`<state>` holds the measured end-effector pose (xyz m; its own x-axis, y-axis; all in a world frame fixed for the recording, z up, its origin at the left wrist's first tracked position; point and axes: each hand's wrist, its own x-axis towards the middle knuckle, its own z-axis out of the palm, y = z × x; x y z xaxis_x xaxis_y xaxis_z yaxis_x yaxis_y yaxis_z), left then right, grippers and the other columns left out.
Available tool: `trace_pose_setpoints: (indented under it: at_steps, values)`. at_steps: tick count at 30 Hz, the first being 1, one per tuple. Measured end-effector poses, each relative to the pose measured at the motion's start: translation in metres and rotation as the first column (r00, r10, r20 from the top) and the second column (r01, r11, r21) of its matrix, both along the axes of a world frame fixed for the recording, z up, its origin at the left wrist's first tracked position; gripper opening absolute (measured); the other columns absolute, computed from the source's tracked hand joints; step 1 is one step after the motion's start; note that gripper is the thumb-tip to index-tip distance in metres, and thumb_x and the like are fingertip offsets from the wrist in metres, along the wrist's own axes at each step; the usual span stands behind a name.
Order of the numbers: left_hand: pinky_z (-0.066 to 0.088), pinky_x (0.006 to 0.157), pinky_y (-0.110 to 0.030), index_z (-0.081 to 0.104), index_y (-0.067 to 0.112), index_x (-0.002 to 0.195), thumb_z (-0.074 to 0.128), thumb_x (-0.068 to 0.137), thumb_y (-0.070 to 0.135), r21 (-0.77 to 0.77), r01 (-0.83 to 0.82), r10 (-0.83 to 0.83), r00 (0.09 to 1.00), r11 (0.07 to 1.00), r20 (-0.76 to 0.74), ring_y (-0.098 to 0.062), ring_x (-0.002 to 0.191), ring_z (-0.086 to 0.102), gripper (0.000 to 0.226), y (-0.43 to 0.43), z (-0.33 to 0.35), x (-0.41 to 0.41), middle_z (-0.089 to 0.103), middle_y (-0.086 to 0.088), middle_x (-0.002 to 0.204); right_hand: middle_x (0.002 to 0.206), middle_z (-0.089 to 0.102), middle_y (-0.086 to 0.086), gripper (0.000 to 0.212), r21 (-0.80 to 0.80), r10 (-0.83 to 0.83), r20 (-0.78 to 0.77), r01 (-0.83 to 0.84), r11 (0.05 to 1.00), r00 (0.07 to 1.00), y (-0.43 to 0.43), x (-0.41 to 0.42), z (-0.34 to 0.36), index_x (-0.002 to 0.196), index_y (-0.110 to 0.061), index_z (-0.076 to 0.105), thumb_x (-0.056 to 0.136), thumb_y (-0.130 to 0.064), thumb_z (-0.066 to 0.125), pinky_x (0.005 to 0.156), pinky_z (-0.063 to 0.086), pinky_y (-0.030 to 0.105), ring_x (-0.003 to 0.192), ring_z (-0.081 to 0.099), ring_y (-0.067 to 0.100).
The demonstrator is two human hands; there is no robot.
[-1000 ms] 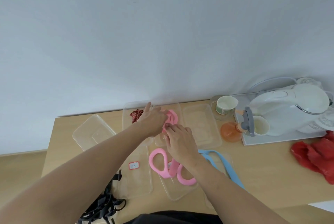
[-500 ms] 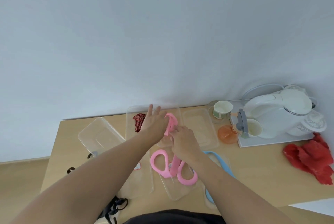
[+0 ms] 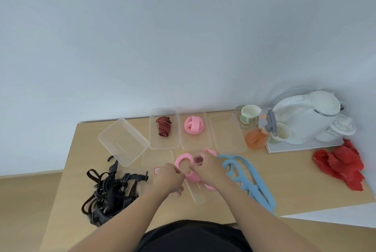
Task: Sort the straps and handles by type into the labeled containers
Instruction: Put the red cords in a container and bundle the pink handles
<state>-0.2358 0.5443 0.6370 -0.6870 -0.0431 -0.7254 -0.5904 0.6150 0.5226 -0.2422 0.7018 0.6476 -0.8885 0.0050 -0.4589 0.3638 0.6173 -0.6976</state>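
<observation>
Both hands [image 3: 168,179] [image 3: 210,168] grip pink handle [image 3: 180,160], loop facing upward

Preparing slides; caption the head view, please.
The left hand and right hand hold a pink handle before the clear containers.

Folded strap [image 3: 164,129] in container [image 3: 163,146], left of handle [image 3: 194,125].

Clear glossy plastic containers [image 3: 227,131]; matt wood table [image 3: 284,174]; smooth pink handles [image 3: 184,163].
</observation>
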Motion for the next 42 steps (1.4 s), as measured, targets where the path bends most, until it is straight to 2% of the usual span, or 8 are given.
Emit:
trace_pose_setpoints:
  at_steps: [5, 11, 17, 23, 29, 33, 39, 42]
  values:
    - [0.065, 0.072, -0.044, 0.066, -0.002, 0.101, 0.062, 0.090, -0.004, 0.262, -0.331, 0.294, 0.941, 0.907, 0.169, -0.029, 0.071, 0.067, 0.012, 0.004, 0.011, 0.007, 0.068, -0.019, 0.096, 0.109, 0.071, -0.007, 0.046, -0.016, -0.047, 0.139, 0.049, 0.999, 0.989, -0.003, 0.009, -0.009, 0.126, -0.018, 0.054, 0.084, -0.018, 0.071, 0.064, 0.047, 0.019, 0.101, 0.065, 0.012]
    - [0.063, 0.075, -0.035, 0.066, -0.004, 0.113, 0.066, 0.089, -0.009, 0.466, -0.564, 0.459, 0.825, 0.682, 0.329, -0.031, 0.098, 0.073, 0.025, -0.001, 0.019, 0.009, 0.073, -0.020, 0.110, 0.097, 0.074, 0.006, 0.036, -0.266, -0.126, 0.118, 0.153, 0.952, 0.985, 0.008, 0.007, 0.008, 0.103, -0.017, 0.073, 0.079, 0.010, 0.069, 0.090, 0.059, 0.043, 0.091, 0.070, 0.018]
    - [0.057, 0.093, -0.043, 0.070, -0.003, 0.111, 0.072, 0.089, -0.004, 0.625, -0.363, 0.344, 0.926, 0.691, 0.157, -0.025, 0.086, 0.067, 0.022, 0.004, 0.043, 0.003, 0.071, -0.012, 0.094, 0.096, 0.076, 0.017, 0.027, -0.389, -0.149, 0.007, 0.140, 0.911, 0.989, 0.028, -0.001, 0.049, 0.102, -0.004, 0.073, 0.081, 0.013, 0.071, 0.066, 0.055, 0.021, 0.071, 0.072, 0.010]
    - [0.058, 0.077, -0.032, 0.070, 0.008, 0.098, 0.072, 0.089, 0.002, 0.602, -0.092, 0.270, 0.939, 0.793, -0.213, -0.015, 0.082, 0.068, 0.011, 0.020, 0.069, -0.016, 0.073, -0.007, 0.094, 0.092, 0.077, 0.008, 0.022, -0.437, -0.300, -0.092, 0.233, 0.869, 0.949, 0.034, -0.007, 0.072, 0.096, -0.013, 0.076, 0.080, 0.002, 0.075, 0.083, 0.058, 0.041, 0.085, 0.071, 0.024]
    - [0.056, 0.075, -0.023, 0.069, 0.013, 0.109, 0.070, 0.089, -0.001, 0.557, 0.062, 0.230, 0.869, 0.828, -0.439, -0.012, 0.086, 0.072, 0.024, 0.033, 0.099, -0.032, 0.078, -0.005, 0.097, 0.095, 0.078, -0.001, 0.023, -0.494, -0.409, -0.177, 0.279, 0.824, 0.895, 0.039, -0.010, 0.098, 0.098, -0.017, 0.075, 0.084, 0.001, 0.074, 0.090, 0.059, 0.038, 0.095, 0.073, 0.021]
    - [0.060, 0.086, -0.035, 0.070, 0.017, 0.105, 0.073, 0.089, 0.007, 0.518, 0.119, 0.210, 0.821, 0.847, -0.531, -0.018, 0.090, 0.075, 0.019, 0.037, 0.120, -0.039, 0.078, 0.004, 0.094, 0.095, 0.077, 0.001, 0.022, -0.558, -0.456, -0.202, 0.281, 0.781, 0.867, 0.039, -0.012, 0.118, 0.099, -0.014, 0.075, 0.085, 0.002, 0.073, 0.089, 0.060, 0.041, 0.094, 0.073, 0.024]
    - [0.062, 0.075, -0.035, 0.067, 0.017, 0.110, 0.070, 0.094, 0.006, 0.568, 0.189, 0.232, 0.776, 0.801, -0.586, -0.019, 0.085, 0.076, 0.020, 0.041, 0.169, -0.041, 0.078, 0.000, 0.094, 0.100, 0.077, 0.008, 0.027, -0.685, -0.500, -0.248, 0.215, 0.696, 0.830, 0.040, -0.015, 0.156, 0.111, -0.014, 0.072, 0.089, 0.002, 0.071, 0.082, 0.061, 0.033, 0.094, 0.074, 0.023]
    - [0.062, 0.071, -0.032, 0.066, 0.010, 0.112, 0.070, 0.094, 0.003, 0.643, 0.207, 0.288, 0.765, 0.737, -0.576, -0.024, 0.084, 0.077, 0.020, 0.043, 0.195, -0.040, 0.077, -0.008, 0.097, 0.097, 0.077, 0.011, 0.023, -0.696, -0.468, -0.287, 0.154, 0.702, 0.836, 0.041, -0.012, 0.175, 0.110, -0.014, 0.074, 0.088, -0.006, 0.075, 0.088, 0.060, 0.039, 0.093, 0.074, 0.026]
